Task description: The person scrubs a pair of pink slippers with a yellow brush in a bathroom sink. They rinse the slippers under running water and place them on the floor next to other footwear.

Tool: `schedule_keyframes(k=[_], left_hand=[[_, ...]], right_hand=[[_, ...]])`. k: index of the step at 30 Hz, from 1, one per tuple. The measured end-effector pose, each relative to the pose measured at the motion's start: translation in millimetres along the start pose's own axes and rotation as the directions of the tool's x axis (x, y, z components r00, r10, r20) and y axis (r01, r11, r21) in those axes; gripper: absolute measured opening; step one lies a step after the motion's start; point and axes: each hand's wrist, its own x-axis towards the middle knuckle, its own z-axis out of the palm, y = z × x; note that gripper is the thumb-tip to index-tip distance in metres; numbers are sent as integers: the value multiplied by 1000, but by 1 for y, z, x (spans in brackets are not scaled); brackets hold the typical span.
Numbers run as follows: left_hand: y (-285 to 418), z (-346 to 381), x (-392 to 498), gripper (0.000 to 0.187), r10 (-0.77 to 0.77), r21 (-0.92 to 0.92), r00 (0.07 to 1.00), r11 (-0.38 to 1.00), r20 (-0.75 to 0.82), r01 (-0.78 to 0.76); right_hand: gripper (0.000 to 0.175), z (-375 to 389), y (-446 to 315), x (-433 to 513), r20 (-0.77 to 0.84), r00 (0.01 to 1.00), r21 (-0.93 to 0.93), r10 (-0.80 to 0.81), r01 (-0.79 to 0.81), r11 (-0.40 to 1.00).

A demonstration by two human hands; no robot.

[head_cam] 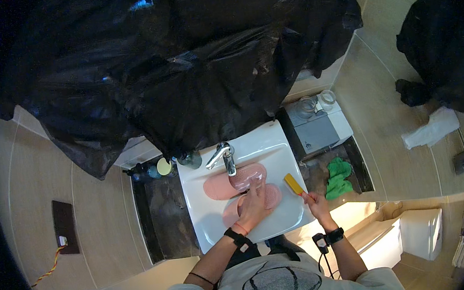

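Two pink rubber slide slippers lie side by side in a white washbasin [199, 225] in front of me. The farther slipper [217, 187] looks wet and shiny on its strap. Over the nearer slipper [275, 197] is my left hand [254, 208], its fingers reaching towards the farther one; whether it grips a slipper is hidden. My right hand [318, 207] holds a yellow brush [293, 184] by its reddish handle, above the basin's right rim. The brush is apart from the slippers, and its bristles cannot be made out. A chrome faucet [228, 161] stands behind the slippers.
A green cloth [338, 179] lies on the dark counter at right, before a grey box [317, 134] and glass jars [306, 107]. Bottles and a yellow-lidded jar [165, 166] stand at left. Black plastic sheeting [193, 74] hangs behind the basin. A white toilet [420, 232] is lower right.
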Motion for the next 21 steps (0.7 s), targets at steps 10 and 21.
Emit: schedule_keyframes(k=[10,21], left_hand=[[13,-43,8,87,-126,-344,981,936,-144,70],[-8,-49,-2,93,-53,-454,981,890,-186,-38]], right_hand=[[36,31,-112,-32,-135,929,-288,-343,295,911],[35,38,-138,-46,-185,923,-299,-337,274,914]])
